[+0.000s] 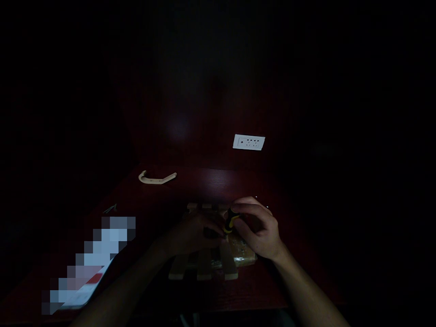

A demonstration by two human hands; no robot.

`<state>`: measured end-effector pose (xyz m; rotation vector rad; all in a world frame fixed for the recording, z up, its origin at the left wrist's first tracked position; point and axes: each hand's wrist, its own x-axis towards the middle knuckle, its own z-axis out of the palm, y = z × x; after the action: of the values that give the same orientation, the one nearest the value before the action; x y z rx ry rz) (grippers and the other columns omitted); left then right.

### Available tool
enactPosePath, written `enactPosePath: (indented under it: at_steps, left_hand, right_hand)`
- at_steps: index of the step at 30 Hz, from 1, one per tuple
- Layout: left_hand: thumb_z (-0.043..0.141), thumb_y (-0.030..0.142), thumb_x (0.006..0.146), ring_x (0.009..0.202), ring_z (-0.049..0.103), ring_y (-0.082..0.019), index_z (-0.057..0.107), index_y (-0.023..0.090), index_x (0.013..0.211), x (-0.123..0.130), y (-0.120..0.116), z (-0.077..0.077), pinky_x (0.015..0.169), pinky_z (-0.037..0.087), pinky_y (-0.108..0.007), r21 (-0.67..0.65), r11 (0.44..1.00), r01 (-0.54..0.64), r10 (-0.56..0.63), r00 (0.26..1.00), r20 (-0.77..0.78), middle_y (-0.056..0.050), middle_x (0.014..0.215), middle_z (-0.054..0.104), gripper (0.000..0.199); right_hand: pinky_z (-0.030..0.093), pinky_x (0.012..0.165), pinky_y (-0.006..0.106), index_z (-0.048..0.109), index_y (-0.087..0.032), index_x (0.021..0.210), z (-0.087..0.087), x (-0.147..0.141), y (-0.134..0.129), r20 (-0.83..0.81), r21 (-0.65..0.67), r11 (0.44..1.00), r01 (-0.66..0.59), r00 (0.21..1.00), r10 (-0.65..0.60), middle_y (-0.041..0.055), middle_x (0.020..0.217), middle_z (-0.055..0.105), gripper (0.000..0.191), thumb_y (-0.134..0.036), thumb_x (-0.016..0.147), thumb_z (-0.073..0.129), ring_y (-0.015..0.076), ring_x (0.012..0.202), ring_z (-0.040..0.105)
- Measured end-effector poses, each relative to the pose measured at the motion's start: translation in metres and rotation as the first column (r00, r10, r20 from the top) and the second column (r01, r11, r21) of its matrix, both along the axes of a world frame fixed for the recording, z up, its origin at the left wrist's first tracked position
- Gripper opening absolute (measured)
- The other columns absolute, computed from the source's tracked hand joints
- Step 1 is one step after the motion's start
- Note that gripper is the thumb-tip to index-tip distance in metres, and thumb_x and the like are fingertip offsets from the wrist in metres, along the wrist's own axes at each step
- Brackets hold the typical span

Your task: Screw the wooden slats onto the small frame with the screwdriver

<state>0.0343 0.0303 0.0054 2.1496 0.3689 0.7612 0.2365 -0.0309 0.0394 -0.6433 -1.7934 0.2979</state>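
Three pale, flat slats (204,271), apparently wood, with squared near ends, point toward the person on a dark red table (204,299) whose smooth surface gives off a dull sheen. Beneath and beside them sits a brownish block (243,254), its covering shiny and creased like clear film, showing past the rightmost slat. The right hand (262,229) grasps a stubby black-and-yellow screwdriver (229,222) between thumb and fingers, the handle slightly tilted and its lower end down by the rightmost slat. The left hand (194,231) lies over the slats from the left, fingertips close to the screwdriver's lower end; shadow makes it impossible to tell whether it pinches anything. The slats thus lie under the left hand and to the left of the right one, while the block's exposed part is just below the right palm. Farther off, a smooth, cream-coloured hook (156,180) curves up at its left end. A white rectangular socket plate (249,142) is set in the dark red wall (190,136). At left lies a pale sheet (85,290), partly pixelated, with a red patch.
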Motion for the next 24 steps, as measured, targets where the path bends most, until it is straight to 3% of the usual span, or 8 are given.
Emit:
enactPosePath:
  at_steps: [5,24]
  left_hand:
    - [0.074,0.022,0.081,0.101,0.067,-0.018,0.076,0.024,0.095,0.0,-0.0008,0.0019,0.088,0.054,-0.031,-0.045,0.999,0.026,-0.026,1.0,-0.001,-0.003,0.109,0.074,0.014]
    - [0.074,0.023,0.08,0.105,0.066,-0.019,0.076,0.025,0.095,0.0003,-0.0006,0.0003,0.094,0.052,-0.034,-0.015,1.0,-0.01,0.009,1.0,-0.009,-0.003,0.109,0.074,0.015]
  right_hand:
    - [0.056,0.082,0.037,0.063,-0.026,0.119,-0.0008,-0.0006,-0.0011,-0.007,-0.018,1.0,-0.016,1.0,0.016,0.0078,0.11,0.069,0.038,-0.005,0.087,0.056,0.0198,0.1,0.066]
    - [0.056,0.078,0.037,0.061,-0.026,0.115,-0.0014,-0.002,0.002,-0.023,0.031,0.999,0.015,1.0,-0.014,0.0065,0.103,0.065,0.038,-0.005,0.083,0.062,0.0189,0.093,0.064]
